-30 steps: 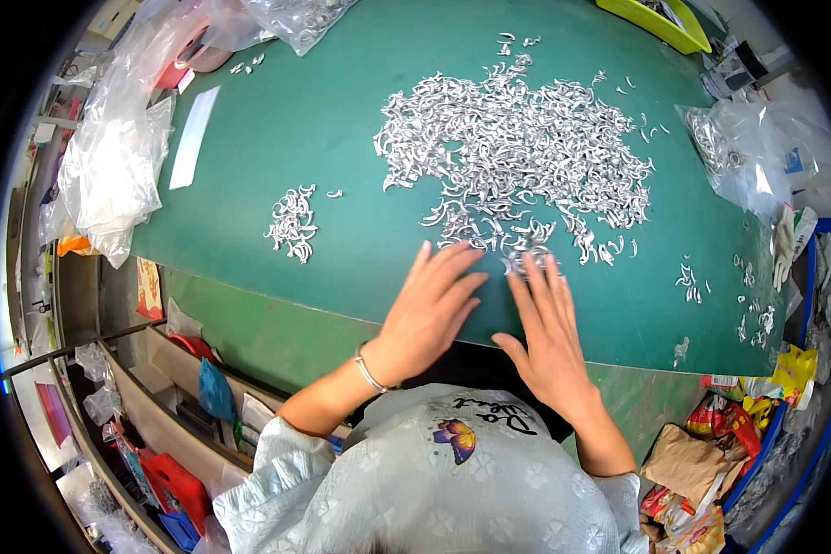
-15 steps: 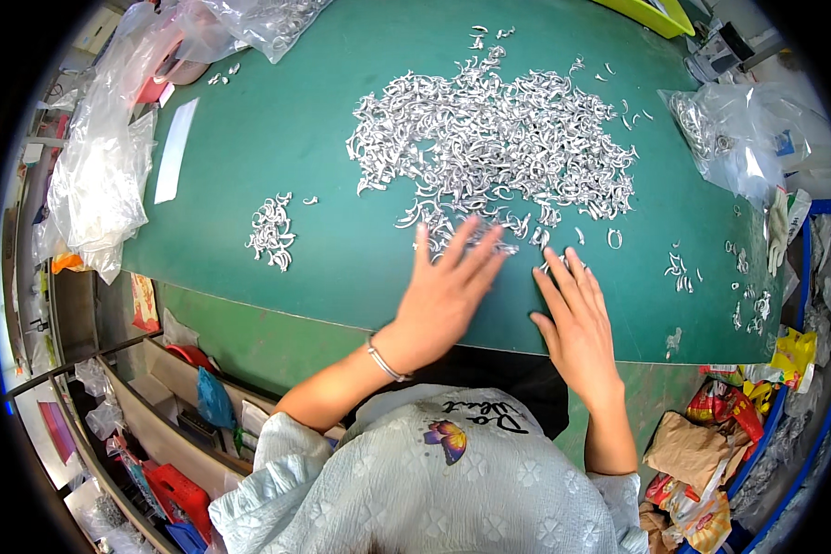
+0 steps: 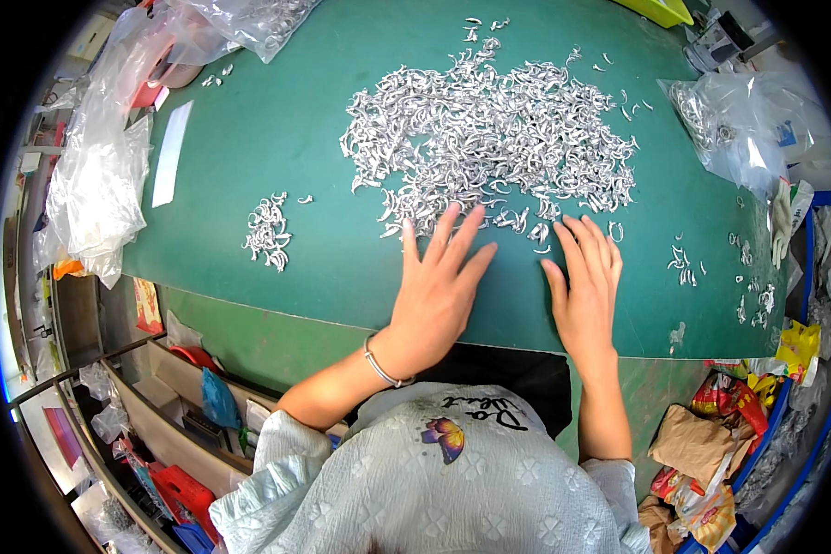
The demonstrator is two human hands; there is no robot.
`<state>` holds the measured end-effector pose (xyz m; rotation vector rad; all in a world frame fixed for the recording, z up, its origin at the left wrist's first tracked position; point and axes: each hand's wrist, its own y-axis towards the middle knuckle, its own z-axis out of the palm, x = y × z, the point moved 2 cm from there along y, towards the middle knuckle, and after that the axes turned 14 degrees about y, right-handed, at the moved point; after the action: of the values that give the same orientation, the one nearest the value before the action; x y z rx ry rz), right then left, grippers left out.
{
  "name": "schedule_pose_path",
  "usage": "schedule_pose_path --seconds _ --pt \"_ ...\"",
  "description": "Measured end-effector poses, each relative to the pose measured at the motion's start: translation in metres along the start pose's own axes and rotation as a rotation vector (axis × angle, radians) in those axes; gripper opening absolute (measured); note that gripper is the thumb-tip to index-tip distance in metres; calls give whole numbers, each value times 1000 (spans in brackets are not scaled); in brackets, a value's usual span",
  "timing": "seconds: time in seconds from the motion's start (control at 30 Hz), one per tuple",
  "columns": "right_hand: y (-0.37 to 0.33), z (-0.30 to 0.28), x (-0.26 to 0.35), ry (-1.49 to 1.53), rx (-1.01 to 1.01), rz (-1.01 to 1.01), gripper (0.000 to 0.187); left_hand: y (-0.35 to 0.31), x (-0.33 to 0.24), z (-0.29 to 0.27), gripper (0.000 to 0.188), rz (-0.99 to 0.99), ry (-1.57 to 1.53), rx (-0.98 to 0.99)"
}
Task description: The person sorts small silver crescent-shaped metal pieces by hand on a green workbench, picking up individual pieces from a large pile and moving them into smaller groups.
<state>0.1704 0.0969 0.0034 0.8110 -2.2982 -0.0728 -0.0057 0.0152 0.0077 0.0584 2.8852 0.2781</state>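
Note:
A broad pile of small curved silver metal pieces (image 3: 499, 138) is spread over the green table top (image 3: 332, 277). My left hand (image 3: 437, 291) lies at the pile's near edge, fingers spread, with its fingertips on the closest pieces. To its right, my right hand (image 3: 585, 286) rests on the table with the fingers stretched out and the thumb apart. A single ring-shaped piece (image 3: 616, 231) sits beside its fingertips, and a loose curved piece (image 3: 543, 250) lies near its thumb. Neither hand is gripping anything that I can see.
Off to the left is a smaller heap of the pieces (image 3: 268, 235), with a white strip (image 3: 173, 152) beyond it. Clear plastic bags (image 3: 97, 194) hang over the left edge. More scattered pieces (image 3: 681, 265) and a filled plastic bag (image 3: 734, 129) are at the right.
My left hand has shifted a little left and its fingers have spread; pieces by its fingertips have moved left. My right hand has moved slightly right and away from me.

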Motion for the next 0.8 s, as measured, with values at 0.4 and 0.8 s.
schedule_pose_path --seconds 0.4,0.8 --pt "18 5 1 103 -68 36 21 -21 -5 3 38 -26 -271 -85" --pt "13 7 42 757 123 107 20 -14 9 -6 47 71 -435 -181"
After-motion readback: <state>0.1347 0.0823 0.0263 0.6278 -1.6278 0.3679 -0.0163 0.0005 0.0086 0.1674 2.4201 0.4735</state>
